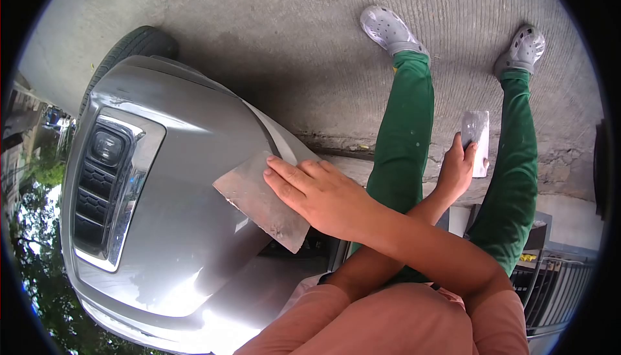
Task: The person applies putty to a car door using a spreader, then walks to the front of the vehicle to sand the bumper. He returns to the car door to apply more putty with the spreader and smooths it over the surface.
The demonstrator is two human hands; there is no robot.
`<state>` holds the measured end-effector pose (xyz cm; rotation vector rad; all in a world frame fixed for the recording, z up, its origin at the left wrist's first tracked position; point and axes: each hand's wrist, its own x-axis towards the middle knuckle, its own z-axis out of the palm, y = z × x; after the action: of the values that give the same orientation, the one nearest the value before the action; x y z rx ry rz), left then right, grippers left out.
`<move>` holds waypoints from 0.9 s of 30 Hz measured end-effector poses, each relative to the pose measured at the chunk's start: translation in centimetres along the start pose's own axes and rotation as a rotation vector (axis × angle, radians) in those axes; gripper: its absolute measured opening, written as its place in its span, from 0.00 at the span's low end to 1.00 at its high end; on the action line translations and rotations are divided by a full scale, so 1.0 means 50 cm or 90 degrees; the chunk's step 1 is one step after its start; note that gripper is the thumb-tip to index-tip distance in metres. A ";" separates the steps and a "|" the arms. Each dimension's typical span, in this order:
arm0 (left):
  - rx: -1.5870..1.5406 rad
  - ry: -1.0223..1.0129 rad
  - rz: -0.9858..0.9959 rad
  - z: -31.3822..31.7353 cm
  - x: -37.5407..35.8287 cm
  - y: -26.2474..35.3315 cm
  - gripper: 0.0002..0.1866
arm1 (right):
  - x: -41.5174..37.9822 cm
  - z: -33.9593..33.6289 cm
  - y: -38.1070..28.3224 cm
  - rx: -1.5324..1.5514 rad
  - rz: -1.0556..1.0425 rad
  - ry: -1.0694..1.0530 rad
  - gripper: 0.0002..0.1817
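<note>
Over at about 9 o'clock from the middle of the view sits the silver car (184, 154), its round lamp (107, 147) facing out past its painted corner. The right hand (323, 193) reaches across towards it, closed on a thin grey sheet (262, 200) at roughly 8 o'clock. The fingers lie flat along the sheet's upper side, probably to back it so it doesn't flex, leaving the far corner free; the thumb is out of sight, likely underneath. Whether the sheet touches the paint or hovers just above it, I can't tell from here.

The left hand (456, 171) crosses beneath the right forearm and holds a pale, smeared plate (475, 138) out at 3 o'clock. Digits grip its lower end from both sides, so most of its face stays uncovered and well apart from the bodywork, I'd say to keep it from knocking the finish. The grey clogs (388, 28) are planted apart on the concrete (284, 28), at 1 and 2 o'clock, which looks steadying for such a crossed-arm reach.
</note>
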<state>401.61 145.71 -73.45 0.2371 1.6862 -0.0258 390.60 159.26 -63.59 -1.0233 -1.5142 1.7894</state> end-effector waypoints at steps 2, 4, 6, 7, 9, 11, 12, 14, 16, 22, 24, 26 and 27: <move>-0.021 -0.006 -0.007 -0.004 -0.001 0.006 0.18 | 0.000 0.004 0.003 -0.014 0.012 -0.006 0.25; -0.023 -0.004 -0.010 -0.001 -0.005 0.003 0.18 | 0.002 0.003 0.006 -0.018 0.024 -0.015 0.25; -0.004 0.006 -0.004 0.001 -0.001 -0.001 0.18 | 0.009 0.000 0.013 -0.019 0.022 -0.013 0.26; -0.002 0.007 0.001 -0.001 0.003 -0.001 0.18 | 0.010 0.001 0.012 -0.012 0.018 -0.010 0.26; -0.001 0.009 0.002 -0.001 0.000 -0.003 0.18 | 0.006 0.003 0.003 0.008 0.016 -0.008 0.26; -0.012 0.003 -0.017 -0.002 -0.002 -0.001 0.17 | 0.010 -0.001 0.003 0.007 0.023 -0.019 0.26; -0.016 -0.001 -0.024 -0.003 0.000 0.001 0.17 | 0.011 -0.002 -0.007 0.021 0.022 -0.024 0.26; -0.006 0.002 -0.006 -0.005 0.002 0.004 0.17 | 0.013 -0.002 -0.010 0.058 0.031 -0.032 0.26; -0.002 0.006 -0.008 -0.006 -0.005 0.006 0.17 | 0.009 0.009 0.017 0.053 0.080 -0.010 0.27; 0.026 0.022 -0.009 -0.008 0.008 -0.011 0.16 | -0.006 -0.099 0.098 0.128 0.264 0.133 0.31; 0.038 0.064 0.059 0.000 0.022 -0.056 0.17 | -0.030 -0.196 0.118 0.182 0.398 0.175 0.26; -0.057 0.075 0.219 -0.003 0.025 -0.086 0.17 | -0.048 -0.283 0.137 0.273 0.488 0.256 0.22; -0.129 0.008 0.065 -0.032 0.004 -0.035 0.17 | -0.053 -0.308 0.139 0.330 0.503 0.311 0.22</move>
<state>399.72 144.26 -73.63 0.1715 1.6732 0.2219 405.31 164.07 -70.87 -1.7377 -0.3080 2.0344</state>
